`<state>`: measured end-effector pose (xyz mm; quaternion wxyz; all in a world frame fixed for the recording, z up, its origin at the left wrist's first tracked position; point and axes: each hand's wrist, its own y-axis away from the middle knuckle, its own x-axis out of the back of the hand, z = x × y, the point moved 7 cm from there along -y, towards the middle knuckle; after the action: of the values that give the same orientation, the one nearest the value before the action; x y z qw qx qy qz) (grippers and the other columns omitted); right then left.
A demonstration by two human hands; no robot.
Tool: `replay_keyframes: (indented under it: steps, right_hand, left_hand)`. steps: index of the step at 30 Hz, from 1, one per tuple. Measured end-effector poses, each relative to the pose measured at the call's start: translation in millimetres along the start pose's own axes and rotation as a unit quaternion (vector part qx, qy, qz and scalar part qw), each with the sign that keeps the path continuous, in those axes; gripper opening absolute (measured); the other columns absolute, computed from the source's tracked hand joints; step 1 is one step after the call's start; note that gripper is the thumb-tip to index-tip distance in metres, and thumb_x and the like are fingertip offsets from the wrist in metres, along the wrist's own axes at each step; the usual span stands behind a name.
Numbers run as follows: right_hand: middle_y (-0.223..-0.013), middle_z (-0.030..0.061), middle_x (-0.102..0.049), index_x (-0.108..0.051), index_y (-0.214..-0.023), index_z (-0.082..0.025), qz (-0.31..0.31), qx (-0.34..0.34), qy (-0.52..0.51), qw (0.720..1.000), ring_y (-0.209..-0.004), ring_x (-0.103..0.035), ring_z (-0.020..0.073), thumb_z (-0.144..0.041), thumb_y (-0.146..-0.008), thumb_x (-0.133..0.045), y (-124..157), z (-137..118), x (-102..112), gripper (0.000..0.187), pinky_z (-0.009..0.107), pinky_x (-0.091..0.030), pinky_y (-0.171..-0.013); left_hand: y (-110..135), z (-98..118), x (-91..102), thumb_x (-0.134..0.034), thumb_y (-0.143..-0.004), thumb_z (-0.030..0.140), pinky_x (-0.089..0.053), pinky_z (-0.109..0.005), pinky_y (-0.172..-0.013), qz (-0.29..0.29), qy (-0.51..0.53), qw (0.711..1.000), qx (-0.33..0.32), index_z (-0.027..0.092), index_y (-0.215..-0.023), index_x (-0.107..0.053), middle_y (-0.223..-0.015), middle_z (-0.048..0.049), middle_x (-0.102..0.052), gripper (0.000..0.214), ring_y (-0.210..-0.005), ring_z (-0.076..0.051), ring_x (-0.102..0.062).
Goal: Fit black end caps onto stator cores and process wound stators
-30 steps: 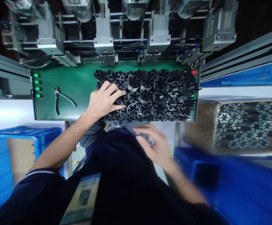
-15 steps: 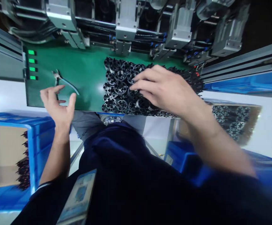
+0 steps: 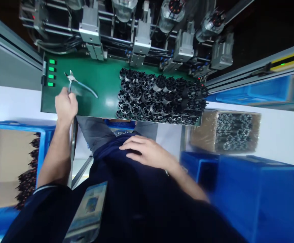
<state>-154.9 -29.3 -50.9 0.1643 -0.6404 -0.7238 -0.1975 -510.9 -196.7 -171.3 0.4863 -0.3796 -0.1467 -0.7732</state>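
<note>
Gripping the side cutters, the left fingers curled shut while the right hand lay open on the shirt.

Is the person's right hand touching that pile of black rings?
Apart. The head view shows the right hand resting on the dark clothing, beyond the edge of the green board, with a plain gap to the black rings.

Left hand curled, right hand flat
</note>
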Motion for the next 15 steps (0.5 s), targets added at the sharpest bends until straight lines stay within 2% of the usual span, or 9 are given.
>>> replay_keyframes:
  steps: [2,3,5,6,8,10,12,13,15]
  right_hand:
    - [-0.142,0.0082,-0.083,-0.080,-0.148,-0.029,0.064,-0.025,-0.061,0.996,-0.133,-0.081,0.0214,-0.037,-0.120,-0.072,7.1,2.1,-4.1,0.030,0.042,-0.067,-0.125]
    - [-0.148,0.0105,-0.081,-0.077,-0.155,-0.028,0.111,-0.038,-0.079,0.990,-0.139,-0.079,0.0225,-0.041,-0.120,-0.072,9.3,3.5,-2.6,0.038,0.044,-0.064,-0.130]
    - [-0.165,0.0171,-0.070,-0.062,-0.173,-0.026,0.201,-0.070,-0.086,0.973,-0.154,-0.070,0.0274,-0.052,-0.120,-0.070,12.2,8.0,1.2,0.060,0.051,-0.057,-0.138]
    - [-0.172,0.0205,-0.064,-0.052,-0.181,-0.025,0.228,-0.082,-0.081,0.967,-0.160,-0.065,0.0306,-0.059,-0.119,-0.069,12.7,10.4,0.9,0.073,0.055,-0.054,-0.142]
    - [-0.171,0.0235,-0.060,-0.032,-0.191,-0.023,0.232,-0.091,-0.085,0.965,-0.161,-0.062,0.0345,-0.068,-0.116,-0.068,12.0,14.7,-5.5,0.095,0.060,-0.051,-0.142]
    - [-0.146,0.0169,-0.069,-0.024,-0.193,-0.022,0.190,-0.092,-0.132,0.968,-0.135,-0.073,0.0299,-0.068,-0.117,-0.065,13.9,19.2,-15.0,0.098,0.055,-0.062,-0.130]
    - [-0.119,0.0052,-0.068,-0.026,-0.190,-0.025,0.140,-0.101,-0.199,0.965,-0.097,-0.073,0.0200,-0.062,-0.120,-0.059,23.2,24.2,-18.0,0.086,0.042,-0.071,-0.101]
    - [-0.111,0.0016,-0.065,-0.031,-0.187,-0.027,0.120,-0.109,-0.222,0.961,-0.086,-0.069,0.0169,-0.059,-0.121,-0.057,30.5,26.7,-13.8,0.078,0.035,-0.069,-0.088]
    - [-0.106,0.0003,-0.065,-0.045,-0.178,-0.028,0.097,-0.126,-0.214,0.964,-0.081,-0.066,0.0153,-0.055,-0.121,-0.060,47.9,31.3,10.4,0.064,0.029,-0.064,-0.075]
  left_hand:
    - [29.6,31.5,17.3,-0.054,-0.112,0.041,-0.040,-0.041,-0.076,-0.017,0.025,1.000,-0.003,0.028,-0.084,-0.045,-0.069,0.0027,-0.043,0.032,-0.069,-0.017,-0.043]
    - [51.3,53.4,20.7,-0.054,-0.112,0.040,-0.039,-0.040,-0.071,-0.048,0.046,0.998,-0.015,0.027,-0.088,-0.048,-0.071,0.0025,-0.048,0.028,-0.067,-0.017,-0.046]
    - [102.2,103.0,23.8,-0.055,-0.109,0.035,-0.036,-0.039,-0.064,-0.082,0.107,0.990,-0.029,0.027,-0.094,-0.050,-0.071,0.0028,-0.054,0.017,-0.062,-0.017,-0.048]
    - [128.8,130.7,18.8,-0.058,-0.109,0.033,-0.037,-0.037,-0.061,-0.116,0.116,0.985,-0.045,0.027,-0.098,-0.054,-0.073,0.0027,-0.059,0.013,-0.060,-0.017,-0.052]
    - [177.1,185.8,0.4,-0.054,-0.111,0.031,-0.037,-0.035,-0.057,-0.206,0.144,0.964,-0.086,0.027,-0.108,-0.056,-0.074,0.0020,-0.064,0.006,-0.056,-0.020,-0.058]
    - [209.5,229.2,-16.6,-0.058,-0.112,0.035,-0.044,-0.036,-0.057,-0.273,0.166,0.938,-0.132,0.027,-0.108,-0.059,-0.081,-0.0030,-0.071,0.009,-0.061,-0.023,-0.066]
    - [225.2,251.3,-27.0,-0.072,-0.107,0.047,-0.051,-0.038,-0.058,-0.340,0.197,0.902,-0.176,0.027,-0.105,-0.061,-0.086,-0.0045,-0.074,0.023,-0.064,-0.024,-0.070]
    - [228.7,251.1,-30.1,-0.081,-0.100,0.054,-0.054,-0.038,-0.060,-0.383,0.212,0.880,-0.184,0.027,-0.107,-0.062,-0.089,-0.0040,-0.075,0.034,-0.066,-0.024,-0.071]
    - [228.0,223.8,-33.5,-0.092,-0.089,0.064,-0.063,-0.038,-0.069,-0.463,0.212,0.847,-0.153,0.029,-0.123,-0.066,-0.097,-0.0026,-0.078,0.055,-0.075,-0.025,-0.075]
